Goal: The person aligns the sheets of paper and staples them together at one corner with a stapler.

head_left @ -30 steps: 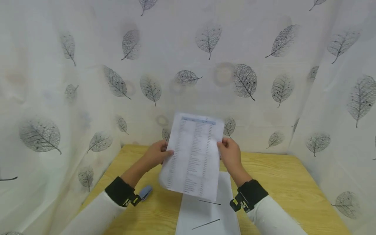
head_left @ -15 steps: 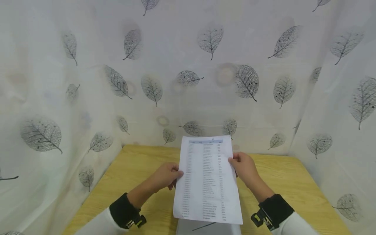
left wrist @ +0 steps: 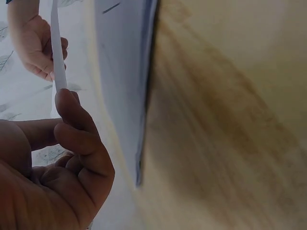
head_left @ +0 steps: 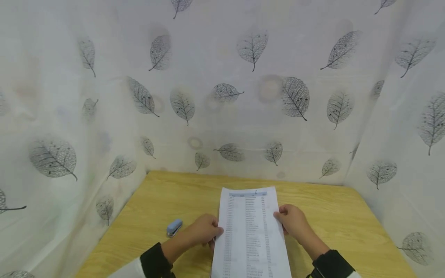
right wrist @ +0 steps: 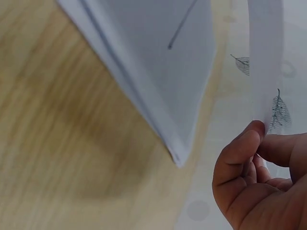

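Between both hands hangs a white printed sheet of paper (head_left: pixel 250 235) with columns of small text and a blue header band. My left hand (head_left: pixel 205 229) pinches its left edge between thumb and fingers, and my right hand (head_left: pixel 293 222) pinches the right edge. Under the sheet a paper stack (left wrist: pixel 122 72) lies on the table; in the right wrist view the same stack (right wrist: pixel 158 62) shows a dark pen stroke on top. A gap separates the held sheet from the stack in both wrist views. From the head view the sheet hides the stack.
A small blue stapler (head_left: pixel 174 227) lies on the wooden table (head_left: pixel 333 216), left of my left hand. A white curtain (head_left: pixel 222 116) with leaf prints stands behind the table and along both sides.
Both hands have lowered the sheet toward the table and shifted it rightward, from upright in front of the curtain to over the stack. My grip on both edges stays.
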Demonstrator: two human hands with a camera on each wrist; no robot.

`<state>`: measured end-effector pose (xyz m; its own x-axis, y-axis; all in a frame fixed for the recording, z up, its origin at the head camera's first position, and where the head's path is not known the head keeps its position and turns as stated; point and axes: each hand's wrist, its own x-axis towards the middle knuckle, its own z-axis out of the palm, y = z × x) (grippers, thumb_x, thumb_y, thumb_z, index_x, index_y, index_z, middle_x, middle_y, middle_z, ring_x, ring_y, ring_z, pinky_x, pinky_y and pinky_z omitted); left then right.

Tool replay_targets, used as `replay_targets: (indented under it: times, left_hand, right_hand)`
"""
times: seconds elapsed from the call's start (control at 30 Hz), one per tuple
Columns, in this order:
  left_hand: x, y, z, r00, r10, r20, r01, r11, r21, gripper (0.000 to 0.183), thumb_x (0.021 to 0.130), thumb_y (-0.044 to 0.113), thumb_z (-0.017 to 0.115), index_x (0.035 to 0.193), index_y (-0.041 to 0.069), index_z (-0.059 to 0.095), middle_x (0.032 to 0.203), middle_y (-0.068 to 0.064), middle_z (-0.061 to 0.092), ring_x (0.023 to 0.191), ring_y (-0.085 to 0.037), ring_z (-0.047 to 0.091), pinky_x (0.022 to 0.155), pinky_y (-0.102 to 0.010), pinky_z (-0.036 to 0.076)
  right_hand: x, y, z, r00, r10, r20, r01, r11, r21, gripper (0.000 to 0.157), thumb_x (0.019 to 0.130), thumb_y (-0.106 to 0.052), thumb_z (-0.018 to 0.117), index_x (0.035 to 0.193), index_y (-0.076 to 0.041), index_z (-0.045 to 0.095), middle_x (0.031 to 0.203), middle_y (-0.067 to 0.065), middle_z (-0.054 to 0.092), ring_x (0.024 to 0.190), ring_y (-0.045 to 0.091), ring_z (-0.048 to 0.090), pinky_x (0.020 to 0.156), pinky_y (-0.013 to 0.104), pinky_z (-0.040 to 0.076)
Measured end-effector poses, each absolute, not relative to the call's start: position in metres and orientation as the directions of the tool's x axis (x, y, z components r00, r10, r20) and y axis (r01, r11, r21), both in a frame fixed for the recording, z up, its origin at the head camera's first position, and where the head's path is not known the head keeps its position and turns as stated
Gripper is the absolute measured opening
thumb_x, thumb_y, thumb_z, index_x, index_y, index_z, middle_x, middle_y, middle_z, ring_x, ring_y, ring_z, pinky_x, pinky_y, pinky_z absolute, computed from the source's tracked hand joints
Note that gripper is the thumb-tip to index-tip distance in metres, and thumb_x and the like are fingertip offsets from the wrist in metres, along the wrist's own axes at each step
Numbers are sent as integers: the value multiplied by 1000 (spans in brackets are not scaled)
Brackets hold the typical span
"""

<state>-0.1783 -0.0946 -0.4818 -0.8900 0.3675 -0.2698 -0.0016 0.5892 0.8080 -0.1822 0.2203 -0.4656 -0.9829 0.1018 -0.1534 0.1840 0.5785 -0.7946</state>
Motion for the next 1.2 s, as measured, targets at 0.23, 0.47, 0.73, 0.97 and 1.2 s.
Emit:
replay_targets:
  times: [0.23,0.47,0.73,0.97,1.2]
  left_hand:
    - [-176,-89,-501,-886,358,-293,0,634,774,22,95,15,69,76,7,62,62,-9,66,49,-19,64,43,-24,45]
    - [-175,-87,-511,-897,326,-299,32,722,691,27,93,19,70,70,8,61,58,-6,64,45,-15,61,42,-24,45]
    - [-170,-81,-510,-901,278,-334,38,816,577,32,94,26,70,68,11,61,57,-3,64,44,-14,57,40,-21,40]
    - [-169,-80,-509,-912,264,-314,66,850,523,32,94,28,69,68,12,60,57,-2,63,45,-15,56,43,-24,36]
    - [-173,-86,-509,-928,237,-289,58,855,515,36,95,36,68,71,12,58,62,-3,59,50,-17,53,47,-29,36]
  right_hand:
    - [-178,221,-483,-977,99,-186,207,620,-757,15,98,-10,64,105,2,65,79,8,63,63,19,58,52,29,48]
    - [-182,220,-501,-974,91,-207,212,688,-694,12,95,-11,68,98,0,64,80,7,63,65,18,58,57,30,48]
    - [-181,217,-510,-980,98,-175,184,780,-598,14,93,-13,71,95,0,64,80,5,61,71,17,55,60,30,44]
    - [-181,214,-514,-974,126,-190,213,802,-558,17,93,-14,71,95,0,62,80,6,59,69,18,54,58,30,43]
    - [-174,217,-505,-982,99,-159,171,823,-542,20,96,-20,67,91,-1,62,74,5,56,64,17,52,54,29,40]
